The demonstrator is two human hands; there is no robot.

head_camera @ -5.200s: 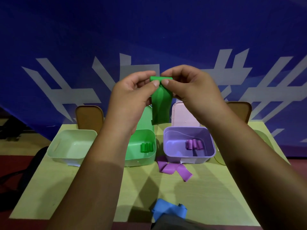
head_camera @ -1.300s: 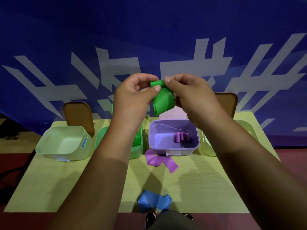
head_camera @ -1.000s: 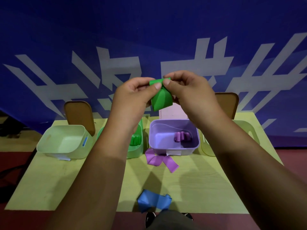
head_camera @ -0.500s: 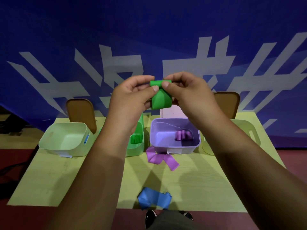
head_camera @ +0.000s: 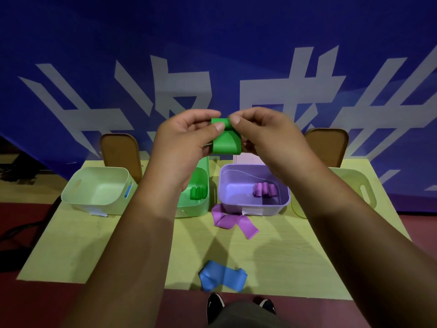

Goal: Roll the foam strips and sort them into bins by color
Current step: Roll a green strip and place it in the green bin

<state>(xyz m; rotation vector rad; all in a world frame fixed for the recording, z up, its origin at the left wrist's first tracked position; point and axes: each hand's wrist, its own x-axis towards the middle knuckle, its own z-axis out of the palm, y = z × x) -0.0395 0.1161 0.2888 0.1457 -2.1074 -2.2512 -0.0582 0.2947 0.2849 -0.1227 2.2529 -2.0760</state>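
Green foam strip [head_camera: 225, 144]: held in the air above the bins, top end curled into a small roll, the rest hanging as a loose flap.
Left hand [head_camera: 186, 140]: thumb and forefinger pinch the roll's left end.
Right hand [head_camera: 267, 136]: thumb and forefinger pinch the right end, the other fingers curled behind the flap.
Green bin [head_camera: 201, 207]: green rolls [head_camera: 198, 192] inside.
Purple bin [head_camera: 255, 208]: purple rolls [head_camera: 264, 189] inside. White label [head_camera: 251, 211] on its front, print too small to read.
Purple strip [head_camera: 233, 221]: loose on the table [head_camera: 71, 245], touching the purple bin's front.
Blue strip [head_camera: 223, 279]: folded, at the near edge.
Pale green bin [head_camera: 78, 200]: far left, blue tag [head_camera: 127, 191] on its side, no legible text.
Blue banner [head_camera: 212, 43]: large white characters, partly hidden, not readable.
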